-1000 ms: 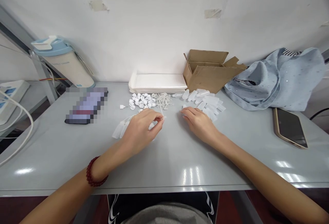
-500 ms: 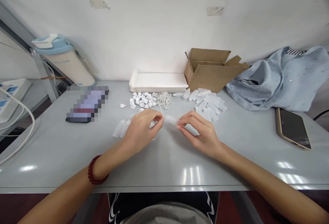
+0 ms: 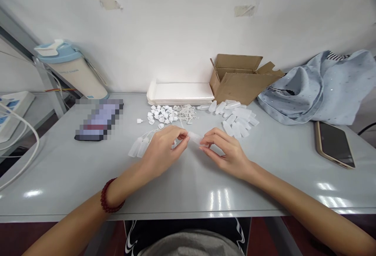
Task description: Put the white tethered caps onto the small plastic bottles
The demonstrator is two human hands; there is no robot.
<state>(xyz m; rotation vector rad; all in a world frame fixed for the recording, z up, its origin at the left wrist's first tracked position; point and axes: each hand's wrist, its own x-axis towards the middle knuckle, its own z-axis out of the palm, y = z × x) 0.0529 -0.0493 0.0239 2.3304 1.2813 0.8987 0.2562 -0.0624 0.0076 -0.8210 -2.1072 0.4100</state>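
A small translucent plastic sleeve [image 3: 194,137] lies between my two hands above the table. My right hand [image 3: 225,150] pinches its right end between thumb and fingers. My left hand [image 3: 164,146] is closed in a pinch at the other end, and a thin white cord [image 3: 181,123] sticks up from behind its fingertips; whatever else those fingers hold is hidden. Partly covered by my left hand, several translucent sleeves with cords [image 3: 138,146] lie on the table. Beyond my hands are a pile of small white caps [image 3: 163,114], a tangle of cords [image 3: 187,113] and loose translucent sleeves [image 3: 237,118].
Against the wall stand a stack of flat white packs [image 3: 182,93] and an open cardboard box [image 3: 246,85]. To the left are a bottle [image 3: 76,71] and a blurred phone [image 3: 100,118]. A blue cloth bag [image 3: 320,87] and another phone [image 3: 335,144] lie at right.
The sleeve's left end now meets my left fingertips, where a small gap showed before. My right hand has shifted slightly left.
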